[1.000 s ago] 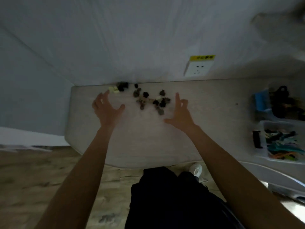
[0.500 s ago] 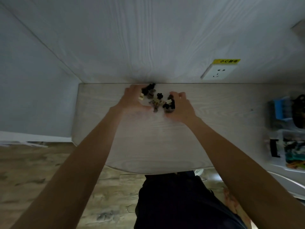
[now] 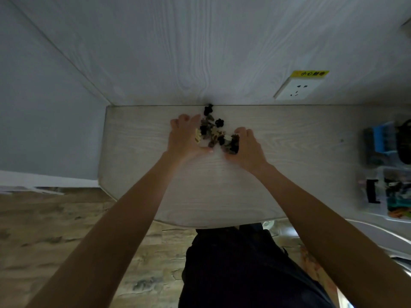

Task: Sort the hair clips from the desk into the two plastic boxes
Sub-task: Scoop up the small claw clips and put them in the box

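A heap of small hair clips (image 3: 213, 130), black, brown and cream, lies on the pale wooden desk (image 3: 200, 187) near the back wall. My left hand (image 3: 183, 138) presses against the heap's left side with fairly straight fingers, thumb underneath. My right hand (image 3: 248, 147) curls round the clips on the heap's right side. One black clip (image 3: 208, 110) sits apart by the wall. The two plastic boxes stand at the desk's far right, blurred: the upper box (image 3: 369, 150) holds dark and blue items, the lower box (image 3: 378, 174) holds coloured clips.
A white wall socket (image 3: 294, 90) with a yellow label is on the back wall to the right. The desk's left end meets a grey side wall. My dark trousers (image 3: 233, 270) and the wooden floor show below the desk's front edge.
Both hands have closed in from either side and pushed the scattered clips into one tight heap. The view has shifted left, moving the boxes toward the right edge.
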Tool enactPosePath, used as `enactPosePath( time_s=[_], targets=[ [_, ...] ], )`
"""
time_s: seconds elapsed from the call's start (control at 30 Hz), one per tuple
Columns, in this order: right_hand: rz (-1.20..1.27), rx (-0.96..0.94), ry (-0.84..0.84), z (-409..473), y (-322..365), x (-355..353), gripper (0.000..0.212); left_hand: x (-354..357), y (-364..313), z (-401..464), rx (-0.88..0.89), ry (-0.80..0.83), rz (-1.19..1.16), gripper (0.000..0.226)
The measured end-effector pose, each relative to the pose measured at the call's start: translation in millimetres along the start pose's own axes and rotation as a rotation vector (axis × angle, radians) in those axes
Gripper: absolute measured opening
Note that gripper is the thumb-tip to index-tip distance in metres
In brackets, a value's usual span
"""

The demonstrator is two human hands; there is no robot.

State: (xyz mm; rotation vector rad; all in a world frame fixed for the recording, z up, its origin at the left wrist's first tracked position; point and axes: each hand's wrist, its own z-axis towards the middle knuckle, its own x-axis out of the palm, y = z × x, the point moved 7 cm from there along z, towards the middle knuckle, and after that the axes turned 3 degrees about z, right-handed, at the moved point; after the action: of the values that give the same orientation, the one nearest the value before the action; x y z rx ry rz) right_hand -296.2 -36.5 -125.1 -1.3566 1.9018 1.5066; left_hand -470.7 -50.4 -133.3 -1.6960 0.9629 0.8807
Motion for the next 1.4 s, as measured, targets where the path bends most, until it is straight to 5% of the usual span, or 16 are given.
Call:
enactPosePath(
  time_s=[0.13, 0.33, 0.6, 0.9, 1.4],
  targets=[
    [-0.022, 0.035, -0.011, -5.4, 3.5, 5.0, 0.056, 14.4, -16.3, -5.6, 0.076, 0.110, -0.023, 0.101],
    [0.074, -0.004, -0.053, -16.8, 1.5, 12.1, 0.050, 17.8, -24.4, -17.9, 0.114, 0.034, -0.111, 0.067],
    [0.012, -0.143, -0.100, -31.2, 10.3, 22.1, 0.044, 13.9, -15.7, -40.9, 0.109, -0.081, -0.220, 0.052],
    [0.053, -0.104, -0.082, -29.7, 11.9, 26.4, 0.040, 18.2, -23.2, -48.3, 0.055, -0.015, -0.321, 0.043],
    [0.792, 0.098, -0.062, -44.9, -14.4, 11.4, 0.023, 27.8, -36.2, -72.1, -0.109, -0.135, -0.708, 0.030]
  ],
)
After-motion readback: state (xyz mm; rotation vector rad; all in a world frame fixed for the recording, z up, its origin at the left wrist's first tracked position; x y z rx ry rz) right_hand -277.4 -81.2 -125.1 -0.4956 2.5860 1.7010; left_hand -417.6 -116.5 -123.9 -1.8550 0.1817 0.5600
